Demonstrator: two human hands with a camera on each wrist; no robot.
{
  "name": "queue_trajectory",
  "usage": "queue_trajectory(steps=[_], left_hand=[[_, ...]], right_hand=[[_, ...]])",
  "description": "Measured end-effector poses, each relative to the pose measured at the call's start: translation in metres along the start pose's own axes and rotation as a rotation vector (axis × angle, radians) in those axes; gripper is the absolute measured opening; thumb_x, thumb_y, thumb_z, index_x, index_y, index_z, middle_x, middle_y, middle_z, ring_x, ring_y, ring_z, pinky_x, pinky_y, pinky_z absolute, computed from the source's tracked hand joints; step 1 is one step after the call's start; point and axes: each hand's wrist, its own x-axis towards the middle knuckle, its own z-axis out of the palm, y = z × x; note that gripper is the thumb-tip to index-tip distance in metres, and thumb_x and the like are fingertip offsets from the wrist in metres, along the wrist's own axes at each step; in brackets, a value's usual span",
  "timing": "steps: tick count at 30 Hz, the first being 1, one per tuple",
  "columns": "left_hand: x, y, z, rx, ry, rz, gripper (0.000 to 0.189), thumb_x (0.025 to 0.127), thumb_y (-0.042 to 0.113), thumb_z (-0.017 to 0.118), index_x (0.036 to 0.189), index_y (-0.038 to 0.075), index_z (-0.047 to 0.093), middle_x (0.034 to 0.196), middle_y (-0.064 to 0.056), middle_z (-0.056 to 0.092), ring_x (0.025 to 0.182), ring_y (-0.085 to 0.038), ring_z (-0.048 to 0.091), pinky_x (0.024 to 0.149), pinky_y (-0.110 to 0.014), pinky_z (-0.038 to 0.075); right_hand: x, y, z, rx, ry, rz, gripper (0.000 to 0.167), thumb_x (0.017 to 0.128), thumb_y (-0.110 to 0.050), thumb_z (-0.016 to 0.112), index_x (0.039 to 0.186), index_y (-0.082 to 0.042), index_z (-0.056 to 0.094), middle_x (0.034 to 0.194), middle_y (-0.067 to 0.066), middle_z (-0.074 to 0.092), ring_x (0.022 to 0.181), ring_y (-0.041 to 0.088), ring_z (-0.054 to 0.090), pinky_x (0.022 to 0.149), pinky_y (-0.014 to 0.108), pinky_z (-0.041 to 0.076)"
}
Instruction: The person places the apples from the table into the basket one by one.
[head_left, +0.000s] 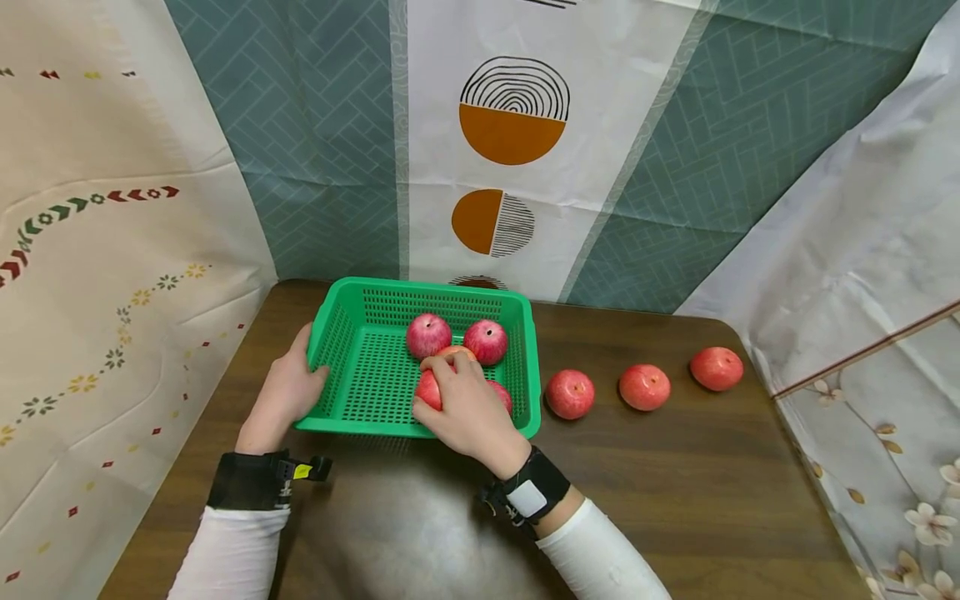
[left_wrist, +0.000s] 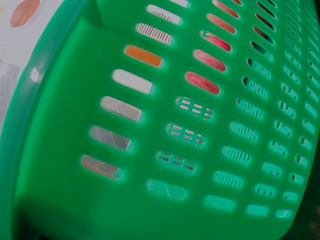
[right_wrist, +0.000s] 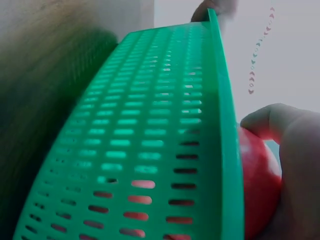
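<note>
A green plastic basket (head_left: pixel 375 428) with slotted walls stands on the wooden table, red apples in its right half. My left hand (head_left: pixel 288 385) grips its left rim, thumb over the inner side; the left wrist view shows mostly the slotted wall (left_wrist: pixel 65 125). Inside the basket, my right hand (head_left: pixel 468 408) grips a red apple (head_left: pixel 428 390), which also shows under the thumb in the right wrist view (right_wrist: pixel 257 180). Behind that hand sit two dark red apples, a left one (head_left: pixel 428 336) and a right one (head_left: pixel 487 342). Another apple (head_left: pixel 501 397) is partly hidden by the hand.
Right of the basket, three more apples lie spaced out on the table: a near one (head_left: pixel 570 394), a middle one (head_left: pixel 644 387) and a far one (head_left: pixel 716 368). Patterned cloth (head_left: pixel 330 167) hangs behind the table, with more cloth at both sides.
</note>
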Motion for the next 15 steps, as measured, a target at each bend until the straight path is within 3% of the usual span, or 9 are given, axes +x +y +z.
queue_trajectory(steps=[7,15], left_hand=[[0.000,-0.001,0.000,-0.005,0.001,0.000,0.078,0.110,0.013,0.051,0.172,0.009,0.004,0.136,-0.041,0.054,0.084,-0.037,0.068,0.065,-0.043,0.052],[0.002,-0.001,0.000,-0.004,-0.003,-0.004,0.079,0.110,0.013,0.052,0.172,0.007,0.004,0.135,-0.041,0.054,0.081,-0.036,0.068,0.063,-0.042,0.051]], right_hand=[[0.005,-0.005,0.008,-0.098,-0.034,-0.066,0.047,0.100,-0.039,0.060,0.142,-0.019,0.061,0.134,0.008,0.054,0.122,0.023,0.051,0.083,0.039,0.057],[0.014,-0.010,0.017,-0.158,-0.065,-0.087,0.046,0.100,-0.037,0.058,0.141,-0.019,0.063,0.132,0.008,0.058,0.122,0.027,0.054,0.096,0.047,0.052]])
